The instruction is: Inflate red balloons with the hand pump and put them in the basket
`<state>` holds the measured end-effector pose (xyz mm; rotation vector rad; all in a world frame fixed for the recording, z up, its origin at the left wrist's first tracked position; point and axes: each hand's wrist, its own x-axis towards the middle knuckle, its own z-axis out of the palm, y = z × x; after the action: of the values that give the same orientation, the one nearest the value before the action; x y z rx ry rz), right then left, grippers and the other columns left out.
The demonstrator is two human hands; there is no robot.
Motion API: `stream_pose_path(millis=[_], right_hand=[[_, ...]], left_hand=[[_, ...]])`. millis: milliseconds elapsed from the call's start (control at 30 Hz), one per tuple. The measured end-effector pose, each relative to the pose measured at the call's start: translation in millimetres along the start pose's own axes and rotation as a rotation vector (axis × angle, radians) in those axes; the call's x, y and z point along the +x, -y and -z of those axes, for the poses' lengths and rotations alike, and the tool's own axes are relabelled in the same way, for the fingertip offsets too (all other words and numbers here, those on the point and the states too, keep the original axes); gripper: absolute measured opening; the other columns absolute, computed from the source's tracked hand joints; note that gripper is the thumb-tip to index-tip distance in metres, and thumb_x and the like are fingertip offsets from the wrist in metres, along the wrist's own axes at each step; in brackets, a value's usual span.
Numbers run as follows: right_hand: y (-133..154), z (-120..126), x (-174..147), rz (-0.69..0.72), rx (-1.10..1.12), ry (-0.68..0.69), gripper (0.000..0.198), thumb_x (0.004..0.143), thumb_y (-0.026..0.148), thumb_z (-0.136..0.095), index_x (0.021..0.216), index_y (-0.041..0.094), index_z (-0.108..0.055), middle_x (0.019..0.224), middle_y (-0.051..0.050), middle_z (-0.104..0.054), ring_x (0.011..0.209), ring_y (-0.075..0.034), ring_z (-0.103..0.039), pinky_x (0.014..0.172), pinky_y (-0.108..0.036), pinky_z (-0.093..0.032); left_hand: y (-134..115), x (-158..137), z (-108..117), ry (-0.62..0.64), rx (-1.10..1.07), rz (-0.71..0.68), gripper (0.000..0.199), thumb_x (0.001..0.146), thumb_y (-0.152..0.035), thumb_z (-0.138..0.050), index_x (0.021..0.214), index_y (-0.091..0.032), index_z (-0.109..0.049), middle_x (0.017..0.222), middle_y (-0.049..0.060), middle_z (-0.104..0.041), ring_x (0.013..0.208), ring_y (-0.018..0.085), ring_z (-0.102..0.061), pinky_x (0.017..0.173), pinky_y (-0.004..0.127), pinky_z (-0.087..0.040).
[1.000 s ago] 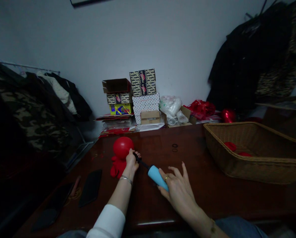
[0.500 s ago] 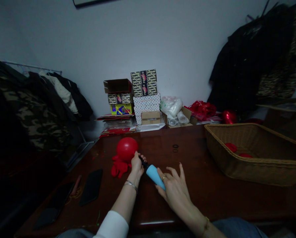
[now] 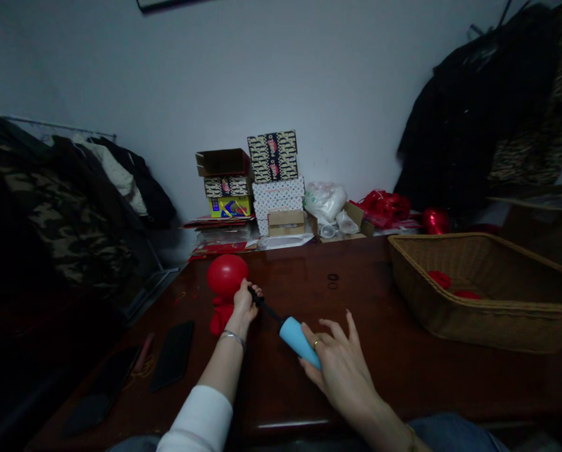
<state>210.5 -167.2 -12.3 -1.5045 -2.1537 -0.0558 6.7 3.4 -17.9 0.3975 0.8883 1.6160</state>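
The blue hand pump [image 3: 300, 343] spans the two hands. At its black end the left hand [image 3: 246, 301] is closed, the inflated red balloon [image 3: 227, 275] just beyond; at its blue barrel the right hand [image 3: 340, 358] pinches, outer fingers spread.

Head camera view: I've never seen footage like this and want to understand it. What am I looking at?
No machine here: a person works barehanded. Every picture comes from one camera worn on their head, looking forward and down. The left hand grips the black end of a light-blue cylindrical pump, beside a round red balloon; the right hand holds its light-blue body. On the dark reddish-brown wooden table lie limp red pieces near the balloon and, to the right, a brown wicker basket.
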Motion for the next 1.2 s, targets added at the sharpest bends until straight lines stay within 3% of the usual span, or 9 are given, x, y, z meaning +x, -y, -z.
stream_pose_path(millis=[300,467,700,1033,1200], right_hand=[[-4.3,-16.2,5.0,-0.031,-0.034,-0.026,0.049,0.082,0.040,-0.055,0.126,0.021,-0.052,0.091,-0.005,-0.069,0.110,-0.025,-0.049,0.108,-0.053,0.000],[-6.8,-23.6,6.4,-0.031,-0.041,-0.066,0.046,0.083,0.041,-0.054,0.124,0.020,-0.053,0.092,-0.006,-0.069,0.109,-0.026,-0.049,0.107,-0.055,0.000],[-1.7,-18.1,5.3,0.000,-0.012,-0.046,0.049,0.082,0.038,-0.055,0.127,0.020,-0.050,0.094,-0.005,-0.069,0.111,-0.026,-0.049,0.108,-0.053,-0.001],[-3.3,6.2,-1.0,0.040,0.055,-0.001,0.051,0.079,0.039,-0.058,0.127,0.026,-0.050,0.093,-0.002,-0.070,0.113,-0.025,-0.048,0.109,-0.051,0.001],[-3.3,7.0,-0.6,0.022,0.065,-0.005,0.046,0.080,0.036,-0.057,0.124,0.024,-0.054,0.091,-0.002,-0.070,0.111,-0.024,-0.049,0.109,-0.051,0.000]], left_hand=[[52.0,-31.9,-9.5,0.014,0.016,0.068,0.023,0.089,-0.028,-0.045,0.068,-0.018,-0.041,0.049,-0.004,-0.041,0.038,0.008,-0.041,0.038,0.018,-0.033],[61.6,-42.5,-14.2,0.030,0.029,0.047,0.023,0.088,-0.031,-0.048,0.069,-0.018,-0.041,0.051,-0.004,-0.042,0.039,0.008,-0.041,0.039,0.019,-0.034],[48.2,-28.1,-7.9,0.002,0.016,0.017,0.025,0.089,-0.030,-0.045,0.067,-0.018,-0.040,0.049,-0.005,-0.039,0.037,0.008,-0.039,0.037,0.018,-0.030],[-10.5,8.8,6.6,-0.016,-0.054,-0.043,0.028,0.092,-0.028,-0.039,0.066,-0.018,-0.040,0.049,-0.004,-0.039,0.037,0.007,-0.038,0.037,0.016,-0.031],[-9.1,7.2,7.7,-0.020,-0.073,-0.036,0.029,0.092,-0.034,-0.038,0.067,-0.018,-0.040,0.050,-0.004,-0.040,0.038,0.007,-0.039,0.037,0.016,-0.032]])
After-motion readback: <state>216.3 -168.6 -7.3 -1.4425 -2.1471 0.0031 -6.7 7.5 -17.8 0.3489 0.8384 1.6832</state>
